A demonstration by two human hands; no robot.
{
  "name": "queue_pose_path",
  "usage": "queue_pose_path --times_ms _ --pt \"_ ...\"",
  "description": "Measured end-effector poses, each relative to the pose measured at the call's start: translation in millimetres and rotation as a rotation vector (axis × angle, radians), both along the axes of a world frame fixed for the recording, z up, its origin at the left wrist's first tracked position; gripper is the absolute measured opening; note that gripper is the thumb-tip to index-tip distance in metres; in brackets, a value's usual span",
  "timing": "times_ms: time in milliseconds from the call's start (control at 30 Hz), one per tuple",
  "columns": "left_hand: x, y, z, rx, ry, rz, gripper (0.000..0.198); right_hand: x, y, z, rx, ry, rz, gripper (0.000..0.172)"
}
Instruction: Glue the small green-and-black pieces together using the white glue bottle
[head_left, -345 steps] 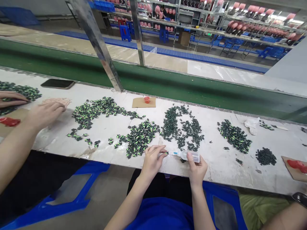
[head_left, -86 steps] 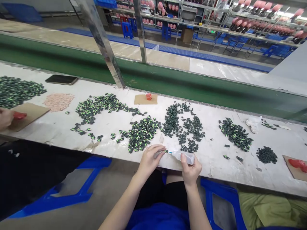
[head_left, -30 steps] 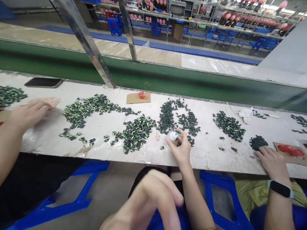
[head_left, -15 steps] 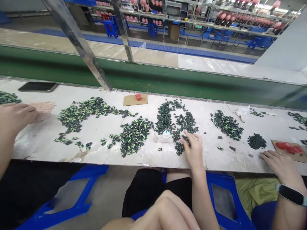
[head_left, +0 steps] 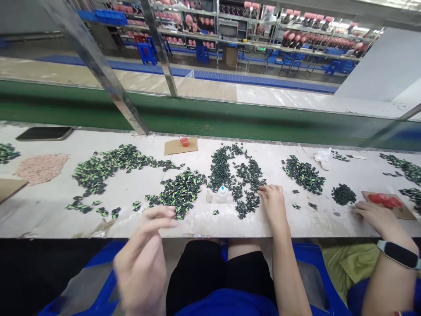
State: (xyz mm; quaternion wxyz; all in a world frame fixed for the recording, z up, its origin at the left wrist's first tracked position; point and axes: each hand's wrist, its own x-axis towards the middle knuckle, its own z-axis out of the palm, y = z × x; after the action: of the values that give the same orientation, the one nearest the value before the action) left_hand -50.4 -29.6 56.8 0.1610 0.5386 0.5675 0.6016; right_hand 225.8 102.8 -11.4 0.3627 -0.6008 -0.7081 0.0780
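My left hand [head_left: 144,256] is raised in front of the table edge, smeared by motion. Its fingers point right, below a pile of black-and-green pieces [head_left: 182,188]; whether they hold anything is unclear. With fingertips pinched together, my right hand [head_left: 274,204] touches the right side of a spread of small dark green pieces [head_left: 250,173]. Anything between those fingertips is too small to make out. Between the two piles stands a small clear bottle [head_left: 222,192] with a blue tip. One loose black-and-green piece [head_left: 215,212] lies just below it.
At right, another person's hand [head_left: 378,217] rests near a black heap [head_left: 344,194] and red caps on cardboard [head_left: 403,211]. A red cup [head_left: 184,141] sits on cardboard behind. Left are pink pieces [head_left: 42,169] and a phone [head_left: 44,133]. A metal post [head_left: 125,105] rises behind.
My left hand has come up from low over my lap and moved left. My right hand has shifted slightly right, its fingers drawn together. At far left, another person's hand has left the view.
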Motion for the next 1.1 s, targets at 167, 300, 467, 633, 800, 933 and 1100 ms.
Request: queue_pose_path --times_ms 167,300,467,633,800,933,1100 --pt "21 28 -50.9 -0.141 0.320 0.144 0.015 -3 2 -1.3 -0.011 -0.036 -0.021 0.023" --pt "35 38 -87.4 -0.155 0.463 0.075 0.021 -3 3 -7.6 -0.029 0.068 -0.064 0.023" --pt "33 46 -98.5 -0.124 0.511 0.039 0.018 2 -2 -4.1 -0.025 0.166 -0.112 0.027" --pt "32 47 -95.9 -0.178 0.495 -0.029 0.017 -14 -29 11.7 -0.134 0.480 -0.038 0.027" --pt "41 48 -90.2 -0.269 0.443 -0.021 0.009 -49 -60 14.1 -0.251 0.615 0.135 0.023" --pt "45 51 -85.6 -0.292 0.404 -0.068 0.010 -71 -71 5.9 -0.287 0.639 0.267 0.021" --pt "45 50 -77.0 -0.298 0.317 -0.175 0.016 -82 -72 2.0 -0.385 0.776 0.230 0.023"
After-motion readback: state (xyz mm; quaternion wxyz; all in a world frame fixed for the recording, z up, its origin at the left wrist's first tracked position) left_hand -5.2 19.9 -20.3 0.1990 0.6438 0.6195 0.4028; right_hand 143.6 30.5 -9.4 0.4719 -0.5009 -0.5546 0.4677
